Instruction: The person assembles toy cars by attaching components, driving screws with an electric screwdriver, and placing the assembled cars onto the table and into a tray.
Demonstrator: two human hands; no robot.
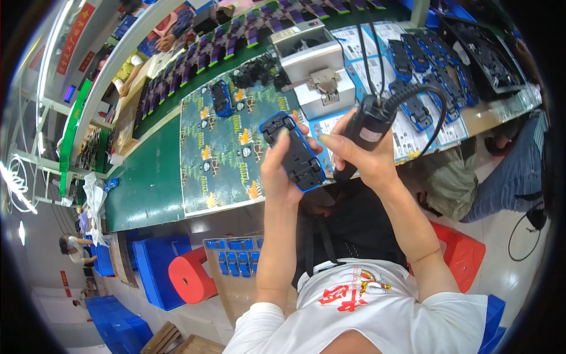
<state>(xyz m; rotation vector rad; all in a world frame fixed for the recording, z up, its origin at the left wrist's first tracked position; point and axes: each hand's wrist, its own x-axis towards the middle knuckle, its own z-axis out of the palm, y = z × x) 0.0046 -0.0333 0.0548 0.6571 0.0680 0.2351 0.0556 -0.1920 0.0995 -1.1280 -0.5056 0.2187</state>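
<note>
My left hand (279, 174) is closed around a blue toy car (299, 154), turned so its black underside faces up. An electric screwdriver (371, 121), black and hung from cables, is gripped in my right hand (372, 158) just right of the car. Its tip points down and is apart from the car's underside as far as I can see. Beyond the hands stands a metal screw feeder (323, 94). Another blue toy car (222, 99) lies on the patterned mat (227, 171), near a heap of small black parts (257, 73).
Several upturned blue cars (417, 112) lie on printed sheets to the right, beside a black crate (480, 56) of black parts. Purple and green pieces line the far green belt (203, 62). Below the bench are a red stool (191, 276), blue bins (160, 268) and a carton of cars (237, 264).
</note>
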